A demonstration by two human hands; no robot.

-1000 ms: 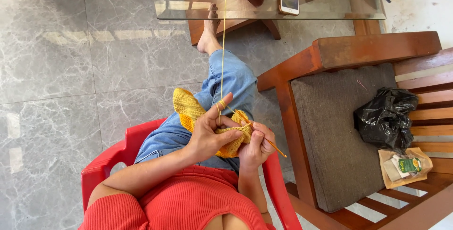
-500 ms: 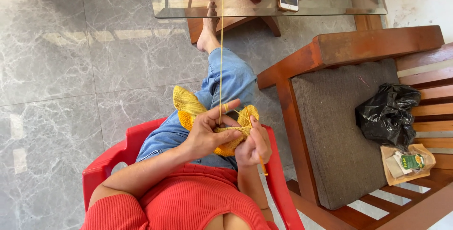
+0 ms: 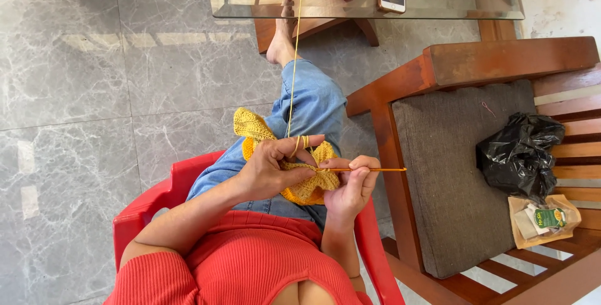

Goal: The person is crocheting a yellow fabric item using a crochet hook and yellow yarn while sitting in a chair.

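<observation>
Grey marble floor (image 3: 94, 92) underlies a red plastic chair (image 3: 150, 208). Left hand (image 3: 269, 167) pinches the yellow crochet piece (image 3: 300, 180) on the lap, yarn strand (image 3: 294, 61) looped over its fingers; right hand (image 3: 350, 186) grips the crochet hook (image 3: 369, 169). A stitch appears mid-formation; next, the hook needs to catch yarn.

Grey marble-patterned floor tiles (image 3: 94, 92) with pale grout lines, sunlit in patches. A glass tabletop (image 3: 438, 5) on a wooden base stands at top. A wooden armchair (image 3: 501, 61) with grey cushion (image 3: 444, 186) stands right, beside a red plastic chair (image 3: 150, 205).
</observation>
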